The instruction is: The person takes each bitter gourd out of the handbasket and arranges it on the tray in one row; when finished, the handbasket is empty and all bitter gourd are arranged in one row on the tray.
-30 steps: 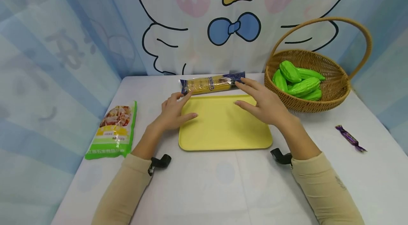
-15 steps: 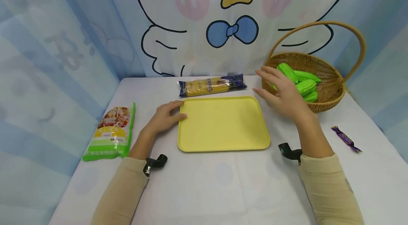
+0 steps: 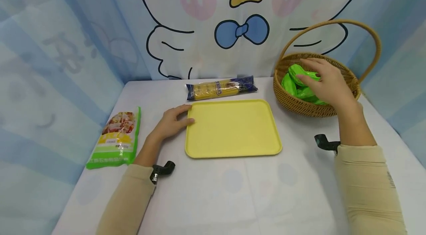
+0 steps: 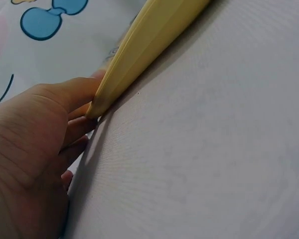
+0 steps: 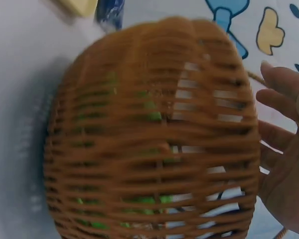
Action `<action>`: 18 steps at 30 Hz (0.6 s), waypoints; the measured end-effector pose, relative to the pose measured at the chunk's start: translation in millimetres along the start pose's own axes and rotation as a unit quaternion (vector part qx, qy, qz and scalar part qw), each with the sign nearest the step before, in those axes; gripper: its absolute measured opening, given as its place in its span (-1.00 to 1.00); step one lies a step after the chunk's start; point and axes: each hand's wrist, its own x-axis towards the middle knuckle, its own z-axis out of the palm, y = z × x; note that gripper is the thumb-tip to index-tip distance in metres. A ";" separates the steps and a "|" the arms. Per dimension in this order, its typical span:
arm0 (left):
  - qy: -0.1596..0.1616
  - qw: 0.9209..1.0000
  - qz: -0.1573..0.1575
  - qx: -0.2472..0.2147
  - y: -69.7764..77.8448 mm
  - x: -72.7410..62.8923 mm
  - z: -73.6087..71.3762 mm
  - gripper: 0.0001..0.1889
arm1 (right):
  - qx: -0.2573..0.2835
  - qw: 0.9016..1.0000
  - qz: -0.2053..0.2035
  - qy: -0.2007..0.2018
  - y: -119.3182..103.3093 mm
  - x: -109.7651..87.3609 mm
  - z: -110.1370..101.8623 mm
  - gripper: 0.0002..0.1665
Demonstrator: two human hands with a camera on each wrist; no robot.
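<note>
At the left edge of the yellow tray [image 3: 233, 131] my left hand [image 3: 169, 123] holds the rim. In the left wrist view its thumb lies over the rim and the fingers meet the outer side. My right hand [image 3: 329, 81] is over the wicker basket [image 3: 299, 107], fingers apart and loosely bent, with nothing gripped. Below it, several bright green ridged gourds [image 3: 294, 78] lie in the basket, partly hidden by the hand. In the right wrist view the basket's woven wall [image 5: 149, 134] fills the middle, and the right hand [image 5: 289, 144] shows beyond its rim.
A bag of spaghetti [image 3: 221, 88] lies behind the tray. To the left is a green-and-white food packet [image 3: 116, 139]. The basket's tall handle [image 3: 374, 39] arches over it, near the patterned curtain [image 3: 186, 50] at the back.
My right hand has moved right, from over the tray to above the gourds in the basket. The left hand has drawn back to the tray's left edge. The sleeve now hides the purple-wrapped candy.
</note>
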 end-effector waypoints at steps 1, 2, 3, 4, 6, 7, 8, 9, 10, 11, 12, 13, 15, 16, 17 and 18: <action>0.000 1.000 0.001 -0.002 -0.2 0.3 0.5 -0.30 | -0.007 1.000 0.006 -0.011 3.4 3.1 -3.7 -0.28; 0.000 1.000 0.001 -0.004 0.0 0.3 0.7 -0.31 | -0.013 1.000 0.011 -0.024 6.4 6.3 -7.0 -0.27; 0.000 1.000 0.001 -0.005 0.1 0.0 0.7 -0.31 | -0.017 0.999 0.017 -0.037 8.9 9.7 -9.7 -0.26; 0.001 1.000 0.002 -0.005 0.9 0.3 0.3 -0.31 | -0.022 0.998 0.020 -0.047 11.0 13.3 -12.6 -0.26; 0.003 1.000 0.001 -0.005 1.6 0.6 0.2 -0.31 | -0.033 0.997 0.024 -0.065 15.0 20.3 -16.3 -0.25; 0.003 1.000 -0.001 -0.006 1.7 0.8 0.3 -0.31 | -0.039 0.996 0.025 -0.072 16.7 23.8 -17.4 -0.25; 0.002 1.000 -0.003 -0.006 1.6 0.8 0.4 -0.31 | -0.044 0.995 0.027 -0.080 18.3 27.3 -18.2 -0.25; 0.001 1.000 -0.004 -0.005 1.3 0.8 0.8 -0.31 | -0.050 0.995 0.028 -0.086 19.9 30.9 -18.6 -0.25; 0.000 1.000 -0.006 -0.004 0.9 0.8 1.2 -0.31 | -0.057 0.994 0.027 -0.092 21.3 34.6 -18.7 -0.25; -0.001 1.000 -0.008 -0.005 0.4 0.9 1.6 -0.31 | -0.065 0.993 0.025 -0.098 22.4 38.4 -18.7 -0.26; -0.001 1.000 -0.009 -0.007 0.3 0.8 1.9 -0.30 | -0.071 0.992 0.024 -0.104 23.7 42.4 -18.5 -0.26; -0.001 1.000 -0.009 -0.007 0.0 0.7 2.2 -0.30 | -0.080 0.990 0.022 -0.110 24.7 46.1 -17.9 -0.27; 0.000 1.000 -0.009 -0.010 -0.1 0.6 2.3 -0.30 | -0.094 0.988 0.017 -0.125 26.9 53.5 -16.3 -0.28; 0.001 1.000 -0.009 -0.011 0.0 0.5 2.3 -0.30 | -0.100 0.986 0.017 -0.134 28.2 56.7 -15.2 -0.28; 0.002 1.000 -0.009 -0.013 0.3 0.5 2.1 -0.30 | -0.104 0.984 0.018 -0.141 29.6 59.4 -14.1 -0.29; 0.002 1.000 -0.008 -0.014 0.6 0.6 2.0 -0.30 | -0.106 0.983 0.020 -0.149 31.2 62.0 -12.8 -0.30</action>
